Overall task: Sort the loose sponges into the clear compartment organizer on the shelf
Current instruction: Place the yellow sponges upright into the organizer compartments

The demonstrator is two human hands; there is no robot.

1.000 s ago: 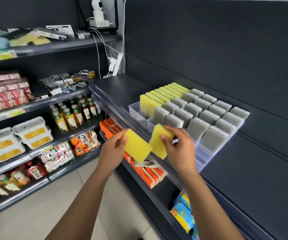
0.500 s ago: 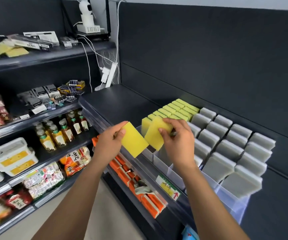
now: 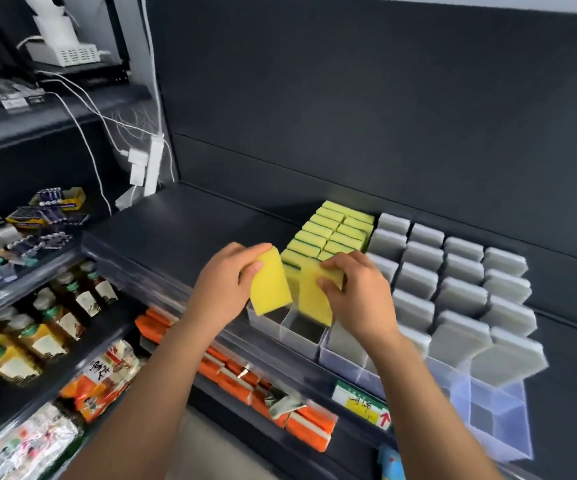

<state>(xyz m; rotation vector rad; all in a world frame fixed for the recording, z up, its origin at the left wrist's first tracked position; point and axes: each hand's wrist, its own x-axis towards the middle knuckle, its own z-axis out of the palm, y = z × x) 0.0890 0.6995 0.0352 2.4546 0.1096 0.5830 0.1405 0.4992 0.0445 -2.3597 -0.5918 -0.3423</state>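
Observation:
My left hand point(image 3: 223, 285) grips a yellow sponge point(image 3: 269, 287) upright over the front left corner of the clear compartment organizer point(image 3: 340, 351) on the dark shelf. Beside it, my right hand point(image 3: 360, 292) pinches a second yellow sponge point(image 3: 313, 294), whose lower end dips toward an open front compartment in the second yellow row. Behind the hands stand two rows of yellow-green sponges point(image 3: 335, 230). Several rows of grey sponges point(image 3: 453, 282) fill the organizer's right part.
Bare dark shelf surface point(image 3: 183, 230) lies left of the organizer, a dark back wall behind it. A price tag point(image 3: 363, 403) hangs on the shelf rail. Orange packs point(image 3: 263, 389) sit one shelf down. Bottles point(image 3: 55, 313), snack bags and batteries fill the left shelves; white cables hang above.
Both hands have carried their yellow sponges up and forward to the organizer's front left compartments. The view has tilted and come closer to the shelf.

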